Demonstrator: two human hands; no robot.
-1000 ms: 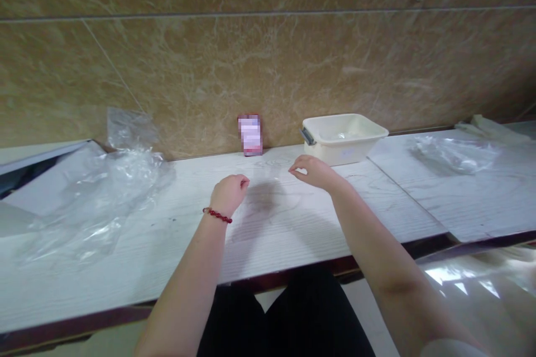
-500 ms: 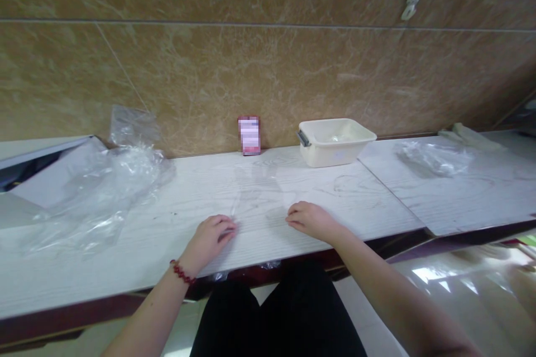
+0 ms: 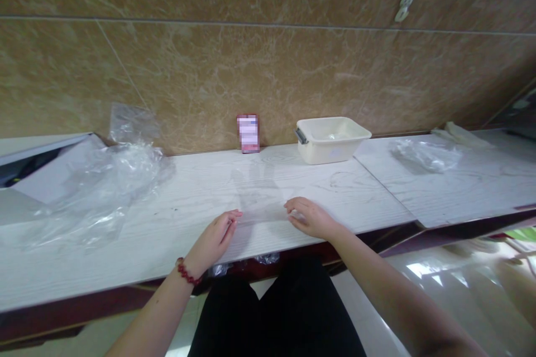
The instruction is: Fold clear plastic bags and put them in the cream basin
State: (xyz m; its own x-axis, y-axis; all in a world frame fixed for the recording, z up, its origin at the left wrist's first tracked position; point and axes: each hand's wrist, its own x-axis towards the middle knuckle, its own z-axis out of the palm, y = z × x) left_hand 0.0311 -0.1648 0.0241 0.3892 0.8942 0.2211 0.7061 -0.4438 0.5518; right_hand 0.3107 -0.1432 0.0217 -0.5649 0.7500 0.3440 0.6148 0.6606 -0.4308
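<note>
The clear sheet (image 3: 263,206) is too faint to trace fully. Pixelation hides the phone screen (image 3: 249,134), and the picture's left edge crops the white box (image 3: 54,174).

Tabletop (image 3: 167,251), front edge: left hand (image 3: 216,236) and right hand (image 3: 310,218) at either side of a thin clear plastic sheet (image 3: 262,198); pinch unclear. Back edge: pixelated upright slab (image 3: 249,134), cream bin (image 3: 330,152) to its right. Left end: crumpled clear plastic (image 3: 134,170) against open white box (image 3: 62,173). Toward right end: more clear plastic (image 3: 431,156).
</note>
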